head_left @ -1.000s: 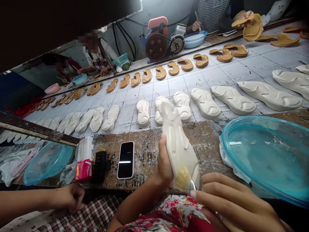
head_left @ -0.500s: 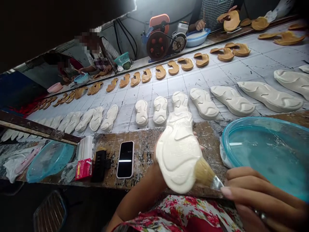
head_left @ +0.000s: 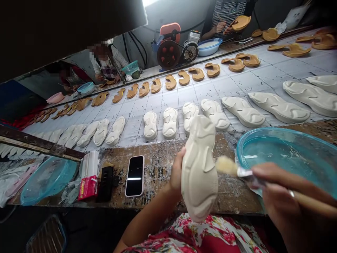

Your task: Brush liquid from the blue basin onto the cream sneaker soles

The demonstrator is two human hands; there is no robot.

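A white shoe sole (head_left: 200,172) is tilted up in front of me, its side edge turned towards my right. My left hand (head_left: 177,170) holds it from the left and behind, most of the fingers hidden by the sole. My right hand (head_left: 286,196) grips a brush (head_left: 226,166) with pale bristles and a wooden handle. The bristle tip is just right of the sole, with a narrow gap between them. Behind the brush stands a blue basin (head_left: 284,147) with liquid in it.
White soles (head_left: 170,123) stand in a row on the pale belt (head_left: 147,105), with tan straps (head_left: 184,77) behind. A phone (head_left: 135,175), a pink pack (head_left: 88,187) and another blue basin (head_left: 50,179) are left. Across the belt, a person holds a strap (head_left: 240,22) near a motor (head_left: 190,52).
The sole has been turned and tilted more upright in my left hand. My right hand has lifted the brush off the sole's lower right edge and up. The view has shifted slightly.
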